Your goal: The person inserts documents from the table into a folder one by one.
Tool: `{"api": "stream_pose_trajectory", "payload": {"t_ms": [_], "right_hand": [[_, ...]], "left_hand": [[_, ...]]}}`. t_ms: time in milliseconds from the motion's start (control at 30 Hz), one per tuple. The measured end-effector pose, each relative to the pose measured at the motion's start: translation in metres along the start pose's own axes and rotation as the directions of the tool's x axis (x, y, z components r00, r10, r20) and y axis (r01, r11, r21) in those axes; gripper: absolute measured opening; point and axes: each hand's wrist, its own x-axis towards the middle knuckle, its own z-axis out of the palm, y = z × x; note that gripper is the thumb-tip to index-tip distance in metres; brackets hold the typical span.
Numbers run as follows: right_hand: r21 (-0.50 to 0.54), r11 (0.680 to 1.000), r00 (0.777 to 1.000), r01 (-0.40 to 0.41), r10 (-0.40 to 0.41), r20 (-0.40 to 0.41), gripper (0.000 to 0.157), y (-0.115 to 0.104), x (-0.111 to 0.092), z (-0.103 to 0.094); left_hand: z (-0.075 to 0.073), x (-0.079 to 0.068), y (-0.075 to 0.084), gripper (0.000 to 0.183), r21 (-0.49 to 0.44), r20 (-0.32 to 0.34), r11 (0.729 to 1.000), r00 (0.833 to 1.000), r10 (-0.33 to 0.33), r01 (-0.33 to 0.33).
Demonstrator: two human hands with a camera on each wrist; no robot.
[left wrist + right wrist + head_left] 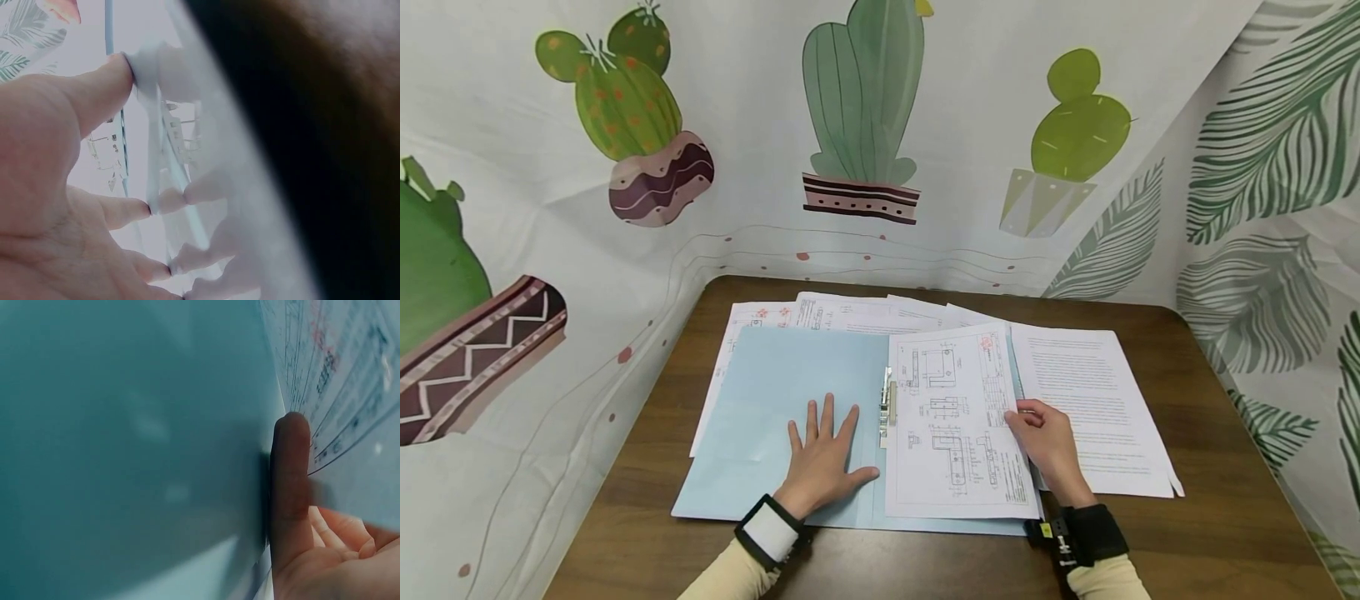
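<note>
The sheet (958,417) lies left of my right hand (1049,442), fingers pinching its edge. My left hand (822,465), fingers apart, touches the folder (760,400).

No legible lettering on papers (958,421).

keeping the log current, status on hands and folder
Left hand spread on open blue folder. Right hand holds right edge of drawing sheet. Papers beside folder, nothing visibly in the way.
</note>
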Motion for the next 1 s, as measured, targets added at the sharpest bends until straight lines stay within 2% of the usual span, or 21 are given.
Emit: {"api": "stream_pose_trajectory", "payload": {"t_ms": [100, 233, 367, 467, 767, 1000], "right_hand": [[-0.049, 0.999, 1.0, 0.008, -0.009, -0.03, 0.032, -0.002, -0.001, 0.002], [-0.141, 0.988, 0.994, 0.063, -0.075, -0.083, 0.029, -0.003, -0.002, 0.006], [-0.236, 0.962, 0.981, 0.136, -0.165, -0.107, 0.028, -0.005, -0.004, 0.007], [-0.292, 0.943, 0.976, 0.161, -0.197, -0.098, 0.033, -0.008, -0.006, 0.007], [-0.435, 0.883, 0.977, 0.175, -0.211, -0.036, 0.05, -0.016, -0.013, 0.006], [-0.454, 0.874, 0.979, 0.173, -0.203, -0.017, 0.052, -0.016, -0.014, 0.006]], "left_hand": [[0.0, 0.0, 0.0, 0.096, -0.003, -0.002, 1.0, 1.0, -0.001, 0.001], [0.0, 0.0, 0.001, 0.095, -0.006, -0.003, 1.0, 1.0, -0.003, 0.003], [0.0, 0.0, 0.001, 0.095, -0.009, -0.003, 1.0, 1.0, -0.001, 0.001], [-0.001, 0.0, 0.001, 0.095, -0.01, -0.005, 1.0, 1.0, 0.003, -0.003], [-0.002, -0.001, 0.001, 0.094, -0.013, -0.008, 1.0, 1.0, 0.005, -0.005], [-0.001, 0.0, 0.001, 0.095, -0.01, -0.005, 1.0, 1.0, 0.003, -0.003]]}}
